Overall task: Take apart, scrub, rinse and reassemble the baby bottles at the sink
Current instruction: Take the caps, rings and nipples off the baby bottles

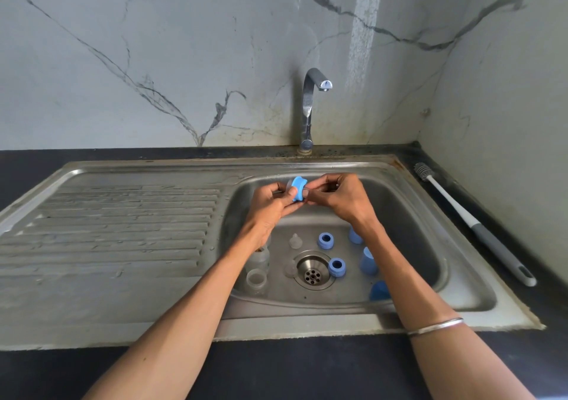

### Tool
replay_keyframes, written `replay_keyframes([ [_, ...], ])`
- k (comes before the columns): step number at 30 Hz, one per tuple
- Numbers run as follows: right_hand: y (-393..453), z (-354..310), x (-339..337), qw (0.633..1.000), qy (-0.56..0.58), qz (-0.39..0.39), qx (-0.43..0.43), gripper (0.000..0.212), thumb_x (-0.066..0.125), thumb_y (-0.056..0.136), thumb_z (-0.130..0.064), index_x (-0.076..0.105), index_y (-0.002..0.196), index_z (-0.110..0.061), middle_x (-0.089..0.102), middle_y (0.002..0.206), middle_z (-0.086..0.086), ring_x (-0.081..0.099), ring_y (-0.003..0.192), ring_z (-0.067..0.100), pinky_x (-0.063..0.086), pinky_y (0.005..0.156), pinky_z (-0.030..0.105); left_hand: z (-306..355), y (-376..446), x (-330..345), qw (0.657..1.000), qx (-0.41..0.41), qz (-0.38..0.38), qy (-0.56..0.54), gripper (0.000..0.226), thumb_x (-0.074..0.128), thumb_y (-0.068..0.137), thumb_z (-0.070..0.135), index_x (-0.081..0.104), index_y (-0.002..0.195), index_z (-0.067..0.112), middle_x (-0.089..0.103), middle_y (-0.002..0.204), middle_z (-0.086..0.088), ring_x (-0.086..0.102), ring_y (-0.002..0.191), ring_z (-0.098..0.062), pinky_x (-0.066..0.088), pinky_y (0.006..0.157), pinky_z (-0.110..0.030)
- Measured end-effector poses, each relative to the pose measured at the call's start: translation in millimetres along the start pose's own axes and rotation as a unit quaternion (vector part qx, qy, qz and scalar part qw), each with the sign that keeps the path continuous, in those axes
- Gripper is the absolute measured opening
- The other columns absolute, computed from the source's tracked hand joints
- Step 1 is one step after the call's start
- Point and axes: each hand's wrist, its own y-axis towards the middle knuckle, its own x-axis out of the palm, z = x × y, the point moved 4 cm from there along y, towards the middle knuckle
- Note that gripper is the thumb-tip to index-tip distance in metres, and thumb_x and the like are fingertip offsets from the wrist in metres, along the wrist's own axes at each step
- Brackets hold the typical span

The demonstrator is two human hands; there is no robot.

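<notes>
Collar, a blue ribbed plastic screw ring (297,188), sits pinched between my hands above the steel sink (399,203), left hand (270,203) gripping at nine o'clock, right hand (335,197) pinching its clear teat at three o'clock, axis running sideways.

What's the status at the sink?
Left hand and right hand both grip one blue collar over the basin. Loose bottle parts lie below. Brush untouched on counter. Tap off.

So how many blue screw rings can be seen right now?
3. One ring is held between the left hand and right hand above the sink. Two lie in it: one behind the drain, one right of it. The arms may hide more.
</notes>
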Motion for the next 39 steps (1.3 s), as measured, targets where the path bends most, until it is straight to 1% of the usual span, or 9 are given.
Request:
replay_keyframes([
  [5,3,3,-5,0.999,-0.037,-0.017,0.003,0.041,0.087,0.073,-0.011,0.067,0.11,-0.011,0.074,0.096,0.003,0.071,0.085,0.005,0.055,0.071,0.016,-4,1,1,1.0,-0.005,0.005,-0.009,0.008,0.06,0.095,0.0,0.066,0.099,0.0,0.072,0.104,-0.019,0.072,0.098,-0.026,0.056,0.094,-0.038],
  [8,4,1,0,0.995,-0.098,-0.02,-0.026,0.052,0.092,0.066,-0.022,0.066,0.111,-0.028,0.071,0.107,-0.006,0.07,0.095,0.007,0.057,0.08,0.024,-6,2,1,1.0,-0.008,0.001,-0.026,0.008,0.06,0.095,0.001,0.067,0.099,0.001,0.073,0.1,-0.017,0.073,0.087,-0.019,0.055,0.096,-0.04],
  [10,2,0,3,0.994,-0.103,-0.014,-0.033,0.052,0.092,0.065,-0.02,0.066,0.11,-0.027,0.069,0.107,-0.007,0.07,0.093,0.007,0.056,0.078,0.02,-6,1,2,0.999,-0.011,-0.002,-0.034,0.007,0.061,0.095,0.001,0.068,0.097,0.001,0.074,0.095,-0.015,0.072,0.082,-0.016,0.054,0.096,-0.041],
  [16,3,-4,1,0.991,-0.123,0.011,-0.052,0.046,0.091,0.069,-0.022,0.07,0.109,-0.026,0.071,0.1,-0.012,0.067,0.094,0.0,0.053,0.083,0.015,-1,0,1,0.999,0.006,0.007,-0.047,0.011,0.064,0.091,0.002,0.072,0.099,0.003,0.076,0.1,-0.014,0.072,0.095,-0.024,0.058,0.089,-0.035],
  [21,5,-4,-3,0.993,-0.112,0.009,-0.043,0.045,0.089,0.072,-0.024,0.07,0.112,-0.026,0.073,0.103,-0.008,0.069,0.095,0.004,0.056,0.09,0.026,1,-1,-3,0.999,0.015,0.014,-0.025,0.014,0.068,0.086,-0.004,0.073,0.097,0.003,0.076,0.095,-0.014,0.073,0.09,-0.023,0.058,0.086,-0.029],
  [25,5,-3,-11,0.994,-0.104,0.013,-0.036,0.044,0.089,0.072,-0.025,0.07,0.112,-0.027,0.074,0.102,-0.008,0.07,0.095,0.005,0.056,0.091,0.031,3,-2,-2,1.0,0.015,0.007,-0.014,0.024,0.075,0.08,-0.004,0.067,0.103,-0.002,0.075,0.099,-0.02,0.073,0.094,-0.033,0.059,0.088,-0.036],
  [31,6,-2,-17,0.994,-0.1,0.019,-0.027,0.044,0.089,0.072,-0.026,0.071,0.112,-0.03,0.074,0.102,-0.008,0.07,0.097,0.006,0.056,0.094,0.036,3,-1,-1,0.999,0.01,-0.033,-0.003,0.053,0.077,0.078,-0.005,0.061,0.126,0.01,0.073,0.106,-0.022,0.072,0.097,-0.035,0.059,0.089,-0.039],
  [36,7,-1,-21,0.99,-0.132,0.035,-0.021,0.042,0.087,0.074,-0.028,0.071,0.113,-0.025,0.072,0.106,-0.011,0.068,0.098,0.005,0.055,0.091,0.027,2,-3,3,0.998,0.007,-0.034,0.045,0.038,0.071,0.085,-0.004,0.067,0.12,0.009,0.072,0.111,-0.016,0.074,0.096,-0.029,0.059,0.086,-0.03],
  [39,8,0,-25,0.987,-0.152,0.041,-0.007,0.042,0.087,0.073,-0.031,0.071,0.112,-0.026,0.071,0.107,-0.014,0.068,0.096,0.004,0.054,0.085,0.023,1,-1,-1,0.997,0.014,-0.016,0.075,0.027,0.073,0.086,0.001,0.071,0.112,0.006,0.074,0.106,-0.015,0.074,0.095,-0.028,0.059,0.086,-0.032],
])
